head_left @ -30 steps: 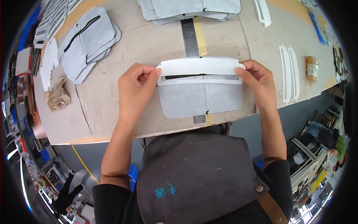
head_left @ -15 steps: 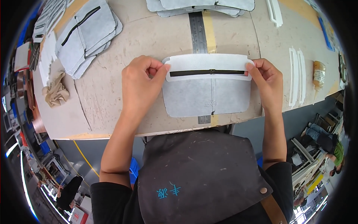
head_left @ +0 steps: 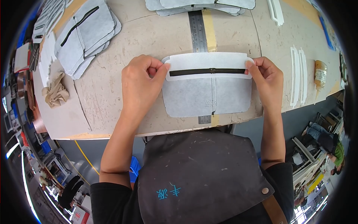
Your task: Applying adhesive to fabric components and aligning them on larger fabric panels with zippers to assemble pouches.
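Before me on the table lies a pale grey fabric panel with rounded corners and a centre seam. Along its upper part sits a white slotted strip, and a black band shows through the slot. My left hand pinches the strip's left end between thumb and bent fingers. At the opposite end my right hand pinches the strip the same way. The fingertips behind the strip are partly hidden. A steel ruler runs beneath the panel, showing above and below it.
Stacked grey panels lie at the far left and at the top centre. White slotted strips and an amber bottle are at the right. A crumpled beige cloth rests at the left. The table's edge curves close to my apron.
The strip's right end has shifted slightly upward with my right hand. Both hands keep their pinch, and the panel is nearly still.
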A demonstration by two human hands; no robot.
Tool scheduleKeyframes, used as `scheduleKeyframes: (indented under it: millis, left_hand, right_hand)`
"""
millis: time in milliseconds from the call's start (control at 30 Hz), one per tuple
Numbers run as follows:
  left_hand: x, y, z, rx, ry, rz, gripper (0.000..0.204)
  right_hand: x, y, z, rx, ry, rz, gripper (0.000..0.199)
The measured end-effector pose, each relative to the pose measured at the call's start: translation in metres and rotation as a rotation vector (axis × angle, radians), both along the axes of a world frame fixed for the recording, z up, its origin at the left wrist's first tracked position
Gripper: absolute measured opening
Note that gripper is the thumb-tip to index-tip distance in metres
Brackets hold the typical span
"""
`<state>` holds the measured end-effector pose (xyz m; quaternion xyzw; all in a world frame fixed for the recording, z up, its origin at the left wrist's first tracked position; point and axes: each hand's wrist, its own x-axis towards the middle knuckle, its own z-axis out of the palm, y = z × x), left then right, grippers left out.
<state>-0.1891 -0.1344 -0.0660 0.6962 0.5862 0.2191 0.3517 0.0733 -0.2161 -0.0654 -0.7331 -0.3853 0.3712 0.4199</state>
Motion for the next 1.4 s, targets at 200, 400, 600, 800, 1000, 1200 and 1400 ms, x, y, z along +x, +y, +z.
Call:
scheduleKeyframes:
  millis: [200, 400, 600, 800, 1000, 1200, 1400]
  left_hand:
    - [0.0, -0.002, -0.003, 0.041, -0.001, 0.001, 0.014]
    - [0.001, -0.002, -0.003, 0.075, 0.007, -0.002, 0.015]
    - [0.001, -0.003, -0.006, 0.093, 0.014, 0.002, 0.015]
    - [0.002, -0.005, -0.008, 0.151, 0.014, -0.009, 0.016]
    - [-0.001, -0.005, -0.009, 0.217, 0.081, -0.08, 0.016]
    - [-0.002, -0.004, -0.007, 0.173, 0.049, -0.054, 0.016]
    - [-0.001, -0.002, -0.003, 0.115, 0.058, -0.033, 0.016]
  right_hand:
    - [-0.002, 0.0, -0.002, 0.01, 0.019, -0.017, 0.015]
    - [-0.003, 0.0, -0.001, 0.012, -0.004, -0.026, 0.016]
    - [-0.003, -0.001, -0.004, 0.019, -0.025, -0.029, 0.017]
    - [-0.004, 0.0, -0.003, 0.006, -0.039, -0.028, 0.018]
    - [0.007, -0.001, 0.01, -0.049, 0.058, -0.004, 0.017]
    - [0.007, 0.0, 0.01, -0.074, -0.052, 0.01, 0.016]
    - [0.008, 0.002, 0.01, -0.09, -0.199, 0.066, 0.016]
